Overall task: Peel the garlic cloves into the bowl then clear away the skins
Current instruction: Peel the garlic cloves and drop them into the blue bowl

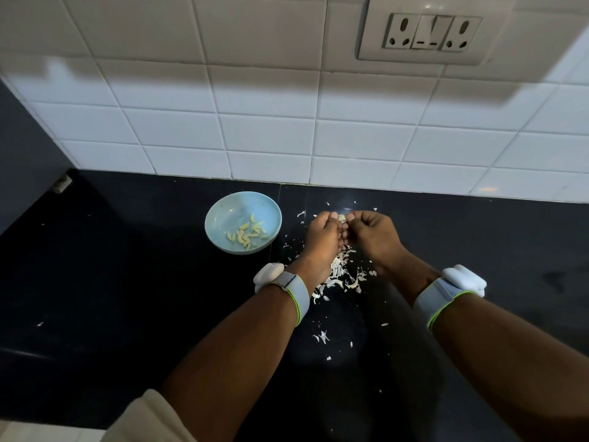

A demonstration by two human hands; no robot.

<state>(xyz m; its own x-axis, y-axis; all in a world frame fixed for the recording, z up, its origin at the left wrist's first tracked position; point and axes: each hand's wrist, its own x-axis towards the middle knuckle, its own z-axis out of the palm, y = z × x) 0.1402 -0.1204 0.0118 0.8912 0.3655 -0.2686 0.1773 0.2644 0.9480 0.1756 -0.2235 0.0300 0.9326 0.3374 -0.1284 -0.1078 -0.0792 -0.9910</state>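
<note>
Fingers [333, 215] of both hands are pinching one small pale garlic clove [341, 217] above the black worktop [127, 282]; its axis is unclear.

A round pale-blue plastic bowl [243, 222] sits on the black stone counter [127, 282], peeled garlic cloves [245, 234] inside; papery white skins [341, 272] lie scattered to its right, under both hands.

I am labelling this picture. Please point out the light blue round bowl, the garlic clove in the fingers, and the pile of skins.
light blue round bowl [223, 208]: head view, bare inner wall.
garlic clove [341, 217]: head view, visible top.
pile of skins [339, 269]: head view, middle.
</note>
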